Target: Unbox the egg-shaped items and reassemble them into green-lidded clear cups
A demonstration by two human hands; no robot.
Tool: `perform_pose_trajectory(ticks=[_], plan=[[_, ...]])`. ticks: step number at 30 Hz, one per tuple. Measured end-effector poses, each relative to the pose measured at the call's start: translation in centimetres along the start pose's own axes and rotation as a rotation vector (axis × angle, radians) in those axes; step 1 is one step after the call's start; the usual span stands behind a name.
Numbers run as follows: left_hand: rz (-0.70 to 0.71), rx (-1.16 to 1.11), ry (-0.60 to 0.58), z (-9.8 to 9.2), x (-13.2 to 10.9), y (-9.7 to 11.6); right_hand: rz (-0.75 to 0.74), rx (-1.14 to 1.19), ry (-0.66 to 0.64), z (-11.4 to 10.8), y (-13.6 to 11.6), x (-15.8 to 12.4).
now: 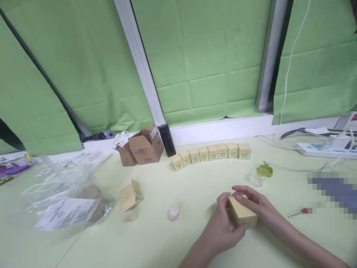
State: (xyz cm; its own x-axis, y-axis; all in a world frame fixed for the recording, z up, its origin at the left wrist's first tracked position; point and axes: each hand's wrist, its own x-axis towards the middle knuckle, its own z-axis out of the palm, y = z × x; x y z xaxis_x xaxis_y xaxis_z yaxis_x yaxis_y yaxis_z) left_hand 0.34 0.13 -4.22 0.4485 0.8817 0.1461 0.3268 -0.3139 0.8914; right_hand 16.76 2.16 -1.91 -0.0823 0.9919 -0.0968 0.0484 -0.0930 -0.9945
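A small yellow cardboard box (242,210) is between my two hands, just above or on the pale table at the right. My left hand (223,227) wraps its near left side, thumb along the front edge. Over the far end and the top lies my right hand (255,203), its fingers bent against the box. Beyond them stands a curved row of several matching boxes (213,152) with green labels. To the left, an opened box (131,197) has its flap raised. Between it and my hands rests a pale pink egg-shaped item (174,212) with a small yellow loop.
A clear plastic bag (72,201) with a white label fills the left side. Farther back are an open brown carton (146,147) and a black cylinder (166,140). At the right lie a clear container (256,178), a green flower-shaped piece (266,170), a red-handled tool (304,211) and a power strip (312,149).
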Motion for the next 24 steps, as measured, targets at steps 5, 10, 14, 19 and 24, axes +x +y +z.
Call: perform_pose_trajectory(ticks=[5, 10, 14, 19, 24], plan=[[-0.103, 0.156, 0.207, -4.1, 0.6, 1.2, 0.006, 0.183, 0.141, 0.4, 2.5, 0.8], [-0.288, 0.246, 0.483, -15.4, 2.3, 1.4, -0.02, 0.116, 0.158, 1.0, 3.4, 1.2], [-0.44, 0.364, 0.506, -21.0, 3.8, -0.6, -0.045, 0.049, 0.129, 1.2, 3.1, 0.8], [-0.505, 0.515, 0.511, -20.6, 4.6, -2.2, -0.033, 0.074, 0.156, 1.0, 3.0, 0.5], [-0.516, 0.586, 0.286, -18.7, 0.7, 0.2, -0.069, 0.083, 0.134, 1.4, 3.3, 0.7]])
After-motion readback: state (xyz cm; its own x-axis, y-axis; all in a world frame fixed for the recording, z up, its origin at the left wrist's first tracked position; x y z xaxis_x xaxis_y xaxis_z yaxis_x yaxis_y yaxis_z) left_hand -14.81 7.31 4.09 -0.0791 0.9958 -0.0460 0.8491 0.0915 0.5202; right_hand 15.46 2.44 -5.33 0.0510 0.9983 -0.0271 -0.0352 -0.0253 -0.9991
